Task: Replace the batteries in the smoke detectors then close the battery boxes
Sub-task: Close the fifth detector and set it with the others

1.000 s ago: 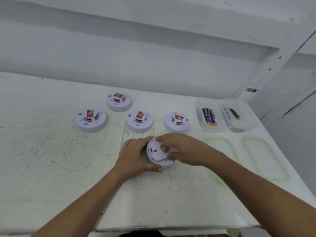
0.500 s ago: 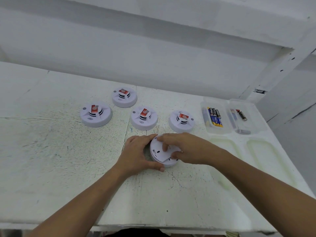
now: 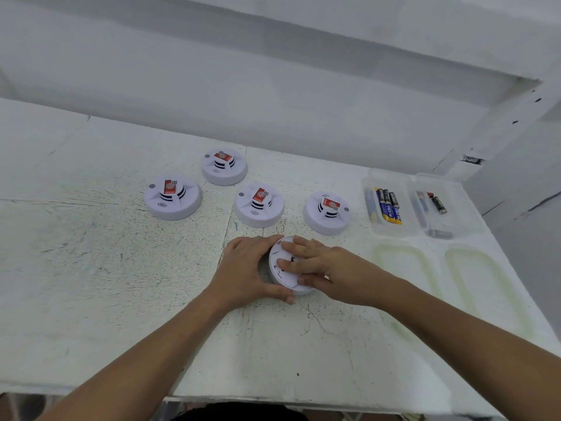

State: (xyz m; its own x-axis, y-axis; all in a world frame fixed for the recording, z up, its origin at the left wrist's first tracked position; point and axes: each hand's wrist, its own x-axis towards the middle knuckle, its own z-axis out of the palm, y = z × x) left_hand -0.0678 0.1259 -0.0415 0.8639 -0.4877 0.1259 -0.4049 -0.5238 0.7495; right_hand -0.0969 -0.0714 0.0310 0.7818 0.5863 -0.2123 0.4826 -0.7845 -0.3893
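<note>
A person's left hand [image 3: 246,268] curls round the 9 o'clock rim of an overturned smoke detector [image 3: 287,286] on the white table [image 3: 91,268], thumb at its near edge. The right hand [image 3: 326,268] lies across its flat back, fingers nearly straight and pressing down. Four other detectors [image 3: 259,205], red labels up, stand from 10 to 1 o'clock of it. Batteries [image 3: 388,205] lie in a clear tray [image 3: 394,230] at 2 o'clock.
</note>
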